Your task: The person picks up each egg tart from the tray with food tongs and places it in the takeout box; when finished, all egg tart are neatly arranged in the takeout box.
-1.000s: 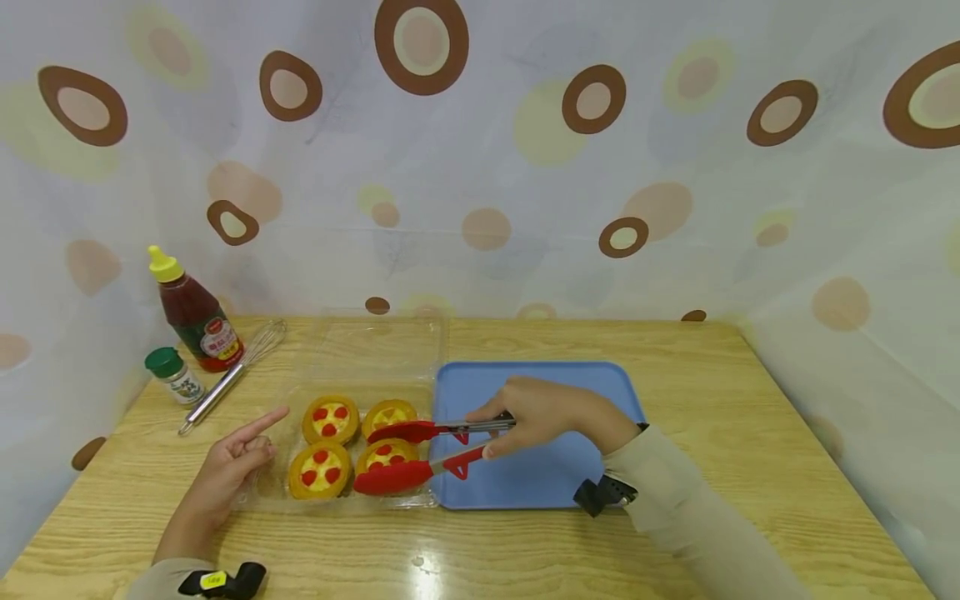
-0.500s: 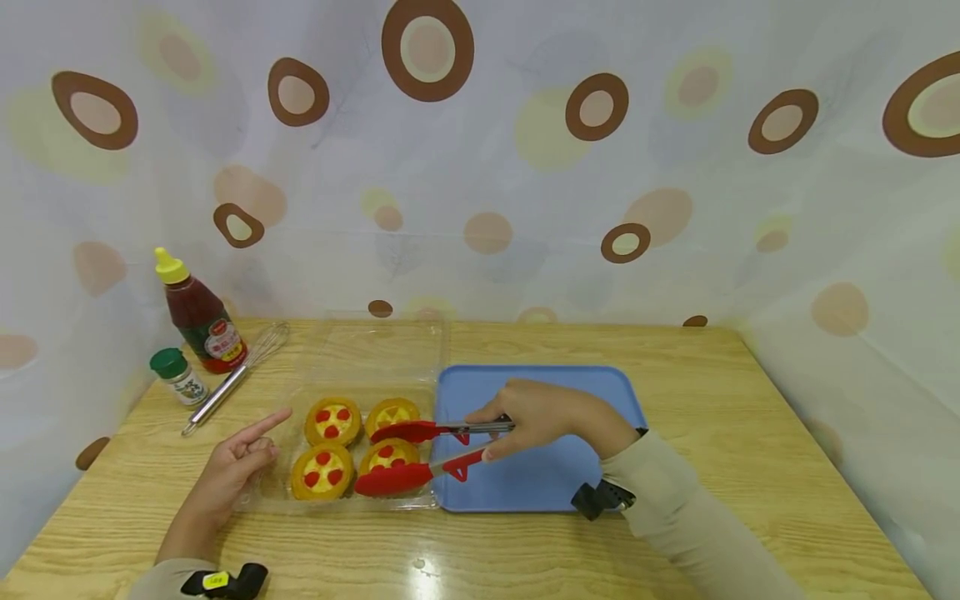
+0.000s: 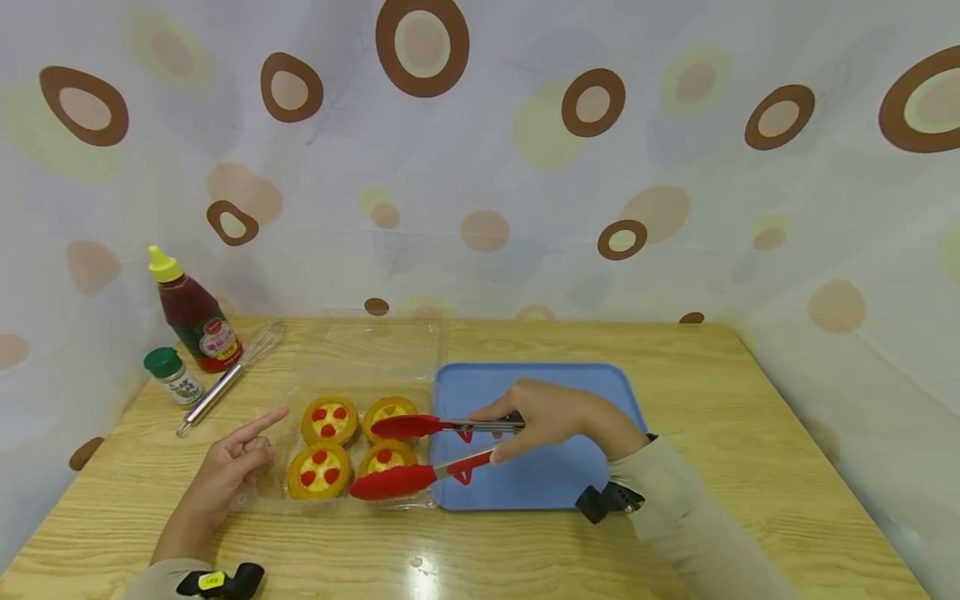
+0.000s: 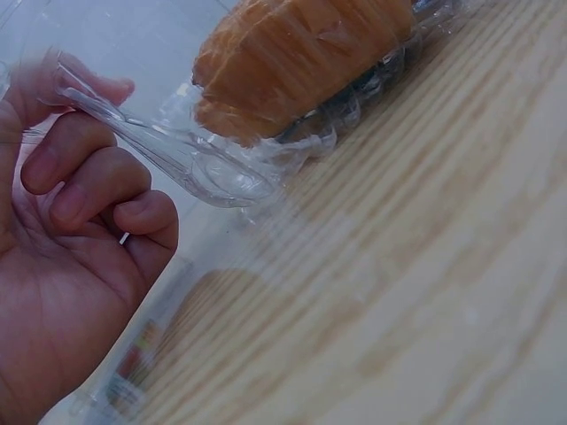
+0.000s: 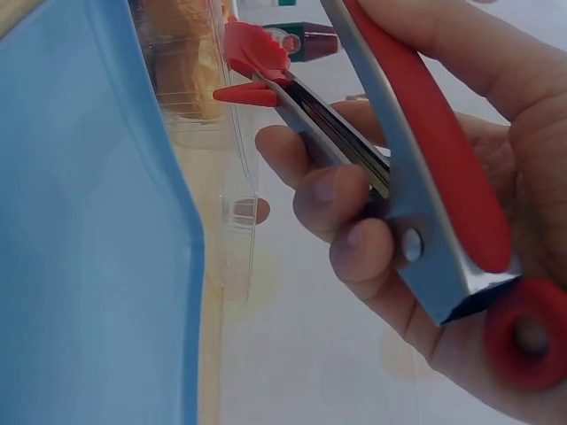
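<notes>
My right hand (image 3: 551, 419) grips red-and-steel tongs (image 5: 434, 150), fingers and thumb around the handles. The tongs' red heads are spread above the near-right tart (image 3: 386, 458), which shows between them. This tart, with red toppings, sits in a clear hinged plastic container (image 3: 273, 492) with the far-right tart (image 3: 388, 408), the far-left tart (image 3: 330, 419) and the near-left tart (image 3: 319, 471). At the container's left edge is my left hand (image 3: 221, 475), index finger extended over the rim. In the left wrist view its other fingers curl against the clear plastic edge, which they hold.
A blue tray (image 3: 540, 483) lies right of the container, under my right hand. The container's lid (image 3: 375, 346) is folded back. At left stand a sauce bottle (image 3: 198, 321) and a green-capped shaker (image 3: 174, 375). A whisk (image 3: 225, 387) lies beside them.
The tongs' heads have spread slightly farther apart, and my right hand has shifted a little to the right. My left hand stays at the container's edge.
</notes>
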Available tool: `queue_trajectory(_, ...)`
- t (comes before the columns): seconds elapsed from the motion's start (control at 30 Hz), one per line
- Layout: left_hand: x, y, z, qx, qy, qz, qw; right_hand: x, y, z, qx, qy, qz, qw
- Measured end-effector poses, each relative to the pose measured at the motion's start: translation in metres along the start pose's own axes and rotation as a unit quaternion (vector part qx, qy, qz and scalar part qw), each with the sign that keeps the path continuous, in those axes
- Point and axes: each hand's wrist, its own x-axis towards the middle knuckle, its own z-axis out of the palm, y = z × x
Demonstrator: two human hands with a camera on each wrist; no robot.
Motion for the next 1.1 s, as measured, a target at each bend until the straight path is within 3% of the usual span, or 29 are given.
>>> queue_trajectory(0.23, 0.002, 0.002, 0.001, -0.008, -0.01, 0.008, 0.9999, -0.032, 0.008, 0.011, 0.057, 0.062, 0.01, 0.9964)
queue_trajectory(0.37, 0.003, 0.002, 0.001, 0.003, -0.004, -0.004, 1.0, -0.058, 0.014, 0.019, 0.115, 0.108, 0.029, 0.9871)
queue_trajectory(0.53, 0.001, 0.003, -0.001, 0.003, -0.001, -0.012, 0.9999, -0.089, 0.027, 0.026, 0.144, 0.153, 0.043, 0.9768)
queue_trajectory(0.8, 0.002, 0.002, 0.0, -0.01, -0.016, 0.009, 0.9998, -0.141, 0.049, 0.036, 0.117, 0.231, 0.076, 0.9629)
queue_trajectory(1.1, 0.0, 0.001, 0.0, -0.01, -0.008, 0.006, 0.9999, -0.192, 0.065, 0.041, 0.103, 0.306, 0.186, 0.9281)
